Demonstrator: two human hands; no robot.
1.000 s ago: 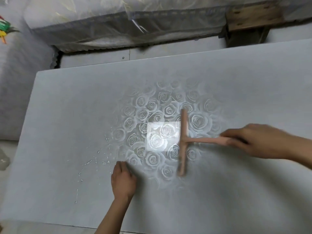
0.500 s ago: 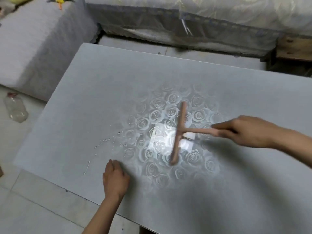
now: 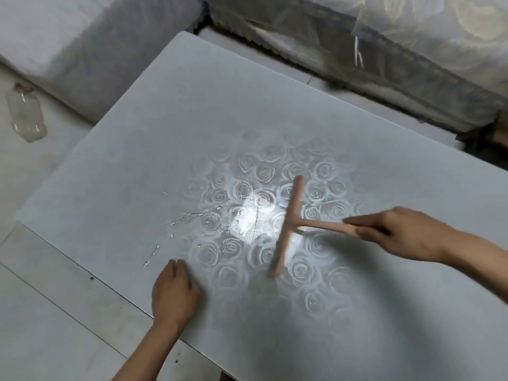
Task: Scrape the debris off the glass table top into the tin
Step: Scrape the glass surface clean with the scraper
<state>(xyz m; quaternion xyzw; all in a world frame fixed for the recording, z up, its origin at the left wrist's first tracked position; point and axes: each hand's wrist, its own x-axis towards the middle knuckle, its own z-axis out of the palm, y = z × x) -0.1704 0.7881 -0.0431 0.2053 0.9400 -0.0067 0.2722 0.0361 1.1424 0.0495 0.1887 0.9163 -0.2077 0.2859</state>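
A grey glass table top (image 3: 132, 149) with a faint rose pattern fills most of the view. White specks and streaks of debris (image 3: 189, 217) lie left of the bright reflection, trailing toward the near left edge. My right hand (image 3: 406, 232) grips the handle of a pink T-shaped scraper (image 3: 288, 226), whose long blade stands on the glass just right of the reflection. My left hand (image 3: 173, 294) rests flat on the glass near the front edge, just below the debris. No tin is in view.
A clear plastic bottle (image 3: 26, 116) lies on the tiled floor at the left. A white padded block (image 3: 82, 42) stands beyond the table's left corner. Plastic-wrapped bedding (image 3: 384, 50) runs along the far side. The table's near edge (image 3: 82, 266) runs diagonally above the floor tiles.
The view has turned and tilted, so the table now runs diagonally. The scraper has slid left across the rose pattern toward the debris. My left hand stays planted on the glass.
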